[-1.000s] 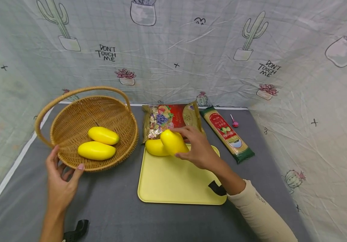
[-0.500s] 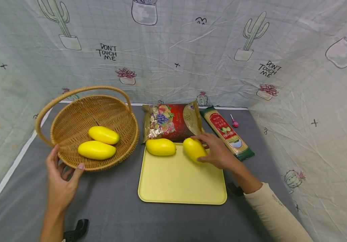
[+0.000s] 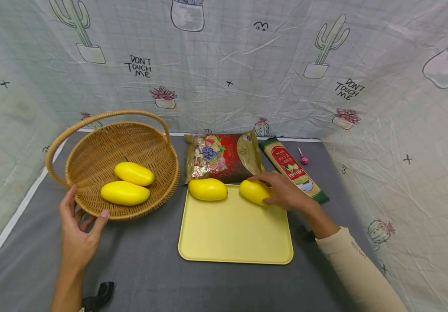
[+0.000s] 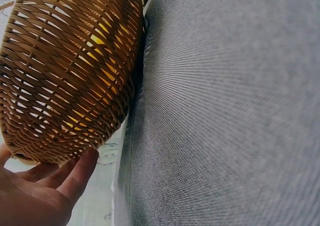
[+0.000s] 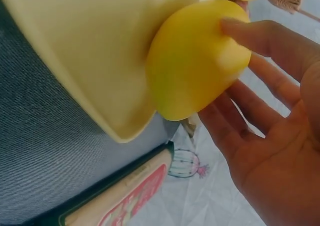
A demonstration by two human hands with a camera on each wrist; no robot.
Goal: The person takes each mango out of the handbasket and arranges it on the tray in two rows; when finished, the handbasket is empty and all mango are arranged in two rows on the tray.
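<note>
My left hand (image 3: 77, 238) grips the near left side of a wicker basket (image 3: 99, 147), which tilts toward me. Two yellow mangoes (image 3: 125, 193) lie inside it. In the left wrist view, fingertips (image 4: 86, 168) press against the woven wall. My right hand (image 3: 286, 193) holds another mango (image 3: 253, 191) at the back right of a pale yellow tray (image 3: 235, 234). The right wrist view has the thumb on one side of this mango and the fingers along the other. A further mango (image 3: 207, 190) rests at the tray's back left corner, apart from the held one.
Behind the tray lies a red and gold candy bag (image 3: 229, 158). A green-ended pasta packet (image 3: 295, 171) lies slantwise at the right, with a pink lollipop (image 3: 304, 160) beyond it. A patterned cloth (image 3: 224, 65) hangs behind the grey table (image 3: 149, 268).
The right hand has carried its mango rightward from above the left mango, then lowered it at the tray's back right and turned it slightly. The left hand and basket stay put.
</note>
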